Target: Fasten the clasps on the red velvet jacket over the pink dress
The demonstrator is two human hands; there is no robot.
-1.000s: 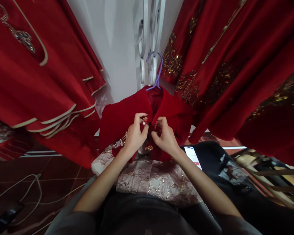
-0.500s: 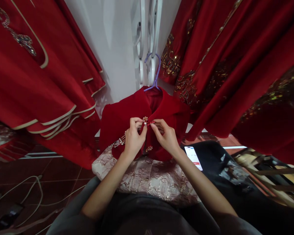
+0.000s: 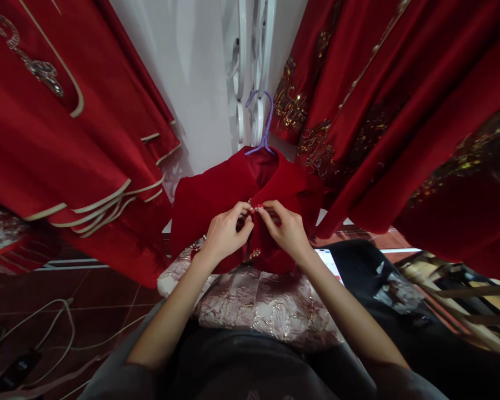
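Pinching small red fastening (image 3: 258, 208) betw. thumb & index w/ R hand (image 3: 289, 233). Touching front edge of red jacket (image 3: 208, 189) w/ L hand (image 3: 228, 234), right next to R fingertips; can't tell if pinching, too small to see. Both at jacket's upper front, below the V of the collar. Just below, on same front: gilt ornament (image 3: 255, 254); off to L, beaded trim (image 3: 199, 243), partly hidden. Above: purple hanger (image 3: 268, 125) inside collar, hook by white scrolled metalwork (image 3: 257, 119). Under hem, across lap: pale pink patterned bundle (image 3: 266, 303). To R, on black surface (image 3: 354, 261): phone (image 3: 328, 258), part-covered, + clear plastic packet (image 3: 400, 294). Farther out, both sides: hanging red garments (image 3: 87, 144), cream-edged on L, gold-sequinned on R. Lower L, on tiled floor (image 3: 104, 289): white cables (image 3: 69, 316).
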